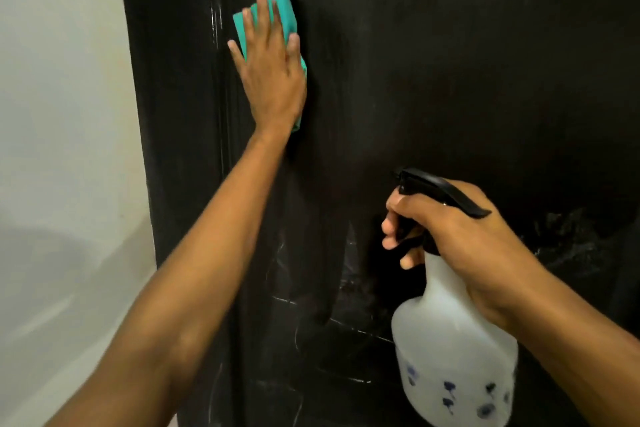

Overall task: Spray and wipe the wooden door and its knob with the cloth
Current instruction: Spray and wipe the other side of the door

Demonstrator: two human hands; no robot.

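Pressing flat with straight fingers, the left hand (pixel 268 69) pins a folded teal cloth (pixel 282 9) to the dark, glossy door (pixel 433 80) at ten o'clock; wet streaks glisten at one. At five o'clock, the right hand (pixel 460 236) grips a translucent white spray bottle (pixel 450 350), black trigger up.

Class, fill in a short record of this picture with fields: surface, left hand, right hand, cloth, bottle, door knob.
surface: dark door, wet streaks showing
left hand: left hand flat, pressing the cloth to the door
right hand: right hand grips the bottle's neck
cloth: green cloth, folded
bottle: white spray bottle, black trigger, upright
door knob: not in view
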